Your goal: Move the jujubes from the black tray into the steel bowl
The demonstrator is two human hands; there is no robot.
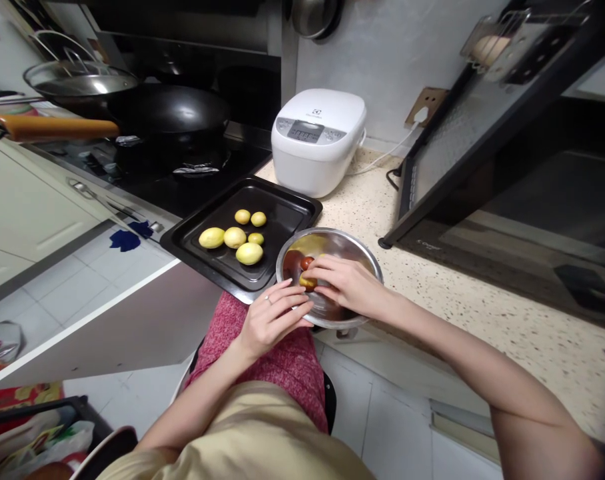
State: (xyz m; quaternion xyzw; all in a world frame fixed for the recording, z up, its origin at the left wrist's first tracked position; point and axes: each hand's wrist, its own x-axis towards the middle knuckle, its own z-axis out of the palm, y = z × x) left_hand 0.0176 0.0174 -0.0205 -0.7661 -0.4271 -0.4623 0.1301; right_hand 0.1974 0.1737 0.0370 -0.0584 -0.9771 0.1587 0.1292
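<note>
Shirt (247, 440), 2 hands (272, 319) (352, 285), 1 bowl (358, 252).

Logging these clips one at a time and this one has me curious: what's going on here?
A person has both hands at a metal bowl. The right hand reaches inside, fingers at a yellow-brown piece beside a redder one; how firmly it grips is unclear. The left hand stretches over the near-left rim, close to that same piece. Next to the bowl, six yellow, rounded pieces lie on a black baking tray. A rice cooker stands behind.
</note>
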